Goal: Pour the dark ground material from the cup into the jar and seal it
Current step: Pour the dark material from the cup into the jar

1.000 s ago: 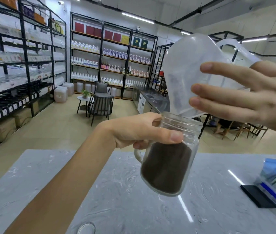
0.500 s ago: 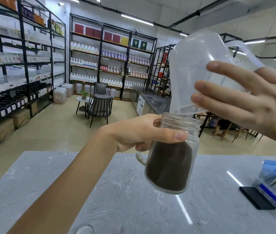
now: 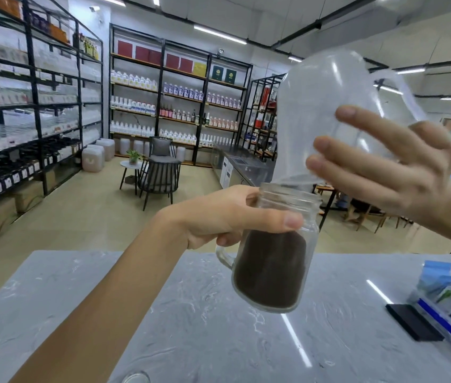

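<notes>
Head view: left hand (image 3: 218,217), grip wrapped around the neck of the glass jar (image 3: 274,250), lifted above the marble counter (image 3: 205,313), about two-thirds full of dark grounds (image 3: 269,269). Right hand (image 3: 401,172), fingers spread, holds the upturned clear cup (image 3: 326,106), rim over the jar mouth.

Retail shop, tall black metal shelving racks (image 3: 160,106) at eleven o'clock, rows of white plastic bottles (image 3: 133,78), grey marble counter (image 3: 218,341)
</notes>
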{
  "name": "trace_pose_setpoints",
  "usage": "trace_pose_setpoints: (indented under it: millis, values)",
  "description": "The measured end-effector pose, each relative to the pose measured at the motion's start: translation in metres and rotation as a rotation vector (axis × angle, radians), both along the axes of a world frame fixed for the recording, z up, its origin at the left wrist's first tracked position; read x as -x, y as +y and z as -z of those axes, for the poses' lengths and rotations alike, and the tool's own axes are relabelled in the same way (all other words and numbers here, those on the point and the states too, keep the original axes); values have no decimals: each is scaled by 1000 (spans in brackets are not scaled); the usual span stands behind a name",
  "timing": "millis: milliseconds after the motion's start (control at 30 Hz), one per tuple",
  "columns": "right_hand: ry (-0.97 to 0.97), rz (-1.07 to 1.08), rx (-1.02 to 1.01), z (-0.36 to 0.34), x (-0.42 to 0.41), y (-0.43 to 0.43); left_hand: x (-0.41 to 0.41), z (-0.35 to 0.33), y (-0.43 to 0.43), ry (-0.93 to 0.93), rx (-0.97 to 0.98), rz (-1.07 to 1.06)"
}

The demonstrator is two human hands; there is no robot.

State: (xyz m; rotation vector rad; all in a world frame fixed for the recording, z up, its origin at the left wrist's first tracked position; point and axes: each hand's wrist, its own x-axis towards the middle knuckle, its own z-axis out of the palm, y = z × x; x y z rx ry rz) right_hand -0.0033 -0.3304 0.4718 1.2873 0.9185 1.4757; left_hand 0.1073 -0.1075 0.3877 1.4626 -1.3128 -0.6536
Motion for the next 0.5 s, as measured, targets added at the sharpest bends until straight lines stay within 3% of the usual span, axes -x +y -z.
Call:
trace_pose_setpoints:
  millis: [300,400,500]
  values:
    - [-26,-34,-76,5,-3,0,-3,-3,2,-9,-44,-65]
    - [-18,-15,1,9,-2,0,-1,0,3,-25,-37,-29]
    - [-13,-41,-79,12,-5,0,0,3,3,-15,-34,-33]
